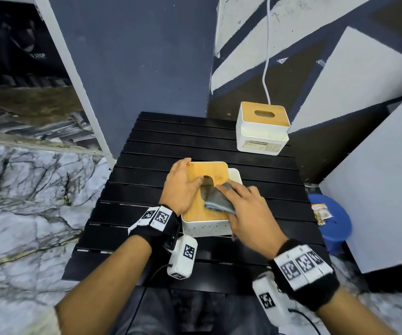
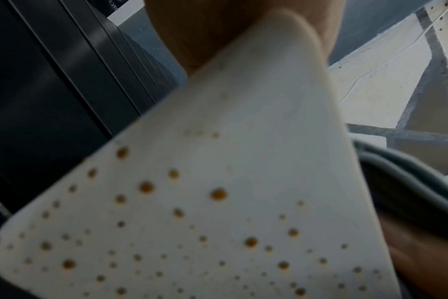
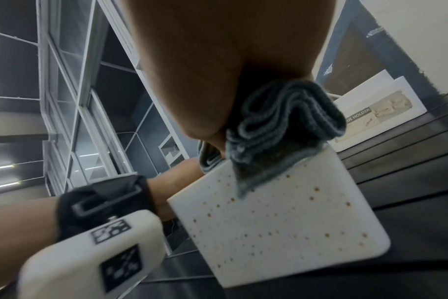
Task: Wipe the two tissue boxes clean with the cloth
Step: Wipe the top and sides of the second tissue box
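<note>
The near tissue box [image 1: 204, 228], white with brown specks and a wooden lid, stands mid-table. My left hand [image 1: 183, 187] grips its left side, fingers curled over the far left edge, thumb by the slot. Lying on the lid's right half, my right hand [image 1: 243, 209] holds the folded grey cloth [image 1: 219, 199] bunched between its thumb and long fingers. In the right wrist view the cloth [image 3: 281, 125] hangs a corner over the speckled front [image 3: 281, 222]. The left wrist view fills with that box [image 2: 218, 202]. The second tissue box [image 1: 261, 128] stands untouched at the back right.
The black slatted table [image 1: 147, 146] stands in a wall corner. A white cable [image 1: 266, 68] hangs down behind the far box. Right of the table are a large white panel [image 1: 376, 177] and a blue stool [image 1: 332, 221] carrying a small packet. Marble floor lies to the left.
</note>
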`<state>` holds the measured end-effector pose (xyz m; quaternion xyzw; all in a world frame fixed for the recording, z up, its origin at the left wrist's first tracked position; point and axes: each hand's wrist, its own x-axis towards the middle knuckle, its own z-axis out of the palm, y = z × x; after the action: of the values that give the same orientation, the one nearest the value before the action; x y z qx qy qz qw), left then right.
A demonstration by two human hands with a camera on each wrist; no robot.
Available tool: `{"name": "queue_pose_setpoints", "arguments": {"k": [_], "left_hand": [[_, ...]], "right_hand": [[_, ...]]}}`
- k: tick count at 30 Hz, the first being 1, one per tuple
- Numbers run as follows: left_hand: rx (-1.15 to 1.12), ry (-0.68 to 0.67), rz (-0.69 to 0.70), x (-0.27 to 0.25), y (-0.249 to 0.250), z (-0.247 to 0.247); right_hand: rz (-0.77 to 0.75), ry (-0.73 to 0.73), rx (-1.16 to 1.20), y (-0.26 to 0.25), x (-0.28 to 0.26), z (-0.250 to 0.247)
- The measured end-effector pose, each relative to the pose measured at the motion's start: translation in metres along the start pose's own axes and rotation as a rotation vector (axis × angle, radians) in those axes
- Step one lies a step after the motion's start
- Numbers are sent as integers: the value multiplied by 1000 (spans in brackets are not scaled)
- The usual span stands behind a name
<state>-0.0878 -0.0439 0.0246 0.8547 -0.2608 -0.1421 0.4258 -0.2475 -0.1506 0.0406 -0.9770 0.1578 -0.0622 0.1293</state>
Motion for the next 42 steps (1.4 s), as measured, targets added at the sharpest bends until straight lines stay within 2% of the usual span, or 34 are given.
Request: {"name": "queue_pose_setpoints", "arguments": {"k": [4, 8, 12, 14, 18, 21, 24, 30, 32, 39, 42], "left_hand": [[22, -29, 25, 0, -1, -1], [26, -53, 42, 1, -2, -3], [10, -33, 34, 1, -2, -2], [-5, -22, 20, 1, -2, 0], [-15, -16, 12, 2, -3, 2], [-5, -26, 24, 2, -4, 2], [3, -43, 43, 1, -5, 0], [32, -46, 58, 1, -2, -3], [28, -42, 43, 0, -1, -2], [22, -39, 27, 0, 1, 1], [39, -60, 42, -1, 1, -1]], "right_hand": [[10, 12, -23, 0, -10, 0], [53, 47, -27, 6, 31, -1], [113, 20, -37, 10, 61, -2], [88, 20, -27, 8, 52, -3], [1, 9, -29, 4, 2, -3], [-3, 2, -47, 3, -17, -2], [0, 10, -63, 5, 2, -3], [72, -7, -81, 10, 70, -8], [82, -2, -84, 9, 75, -7], [9, 2, -29, 4, 5, -5], [10, -9, -40, 5, 7, -6]]}}
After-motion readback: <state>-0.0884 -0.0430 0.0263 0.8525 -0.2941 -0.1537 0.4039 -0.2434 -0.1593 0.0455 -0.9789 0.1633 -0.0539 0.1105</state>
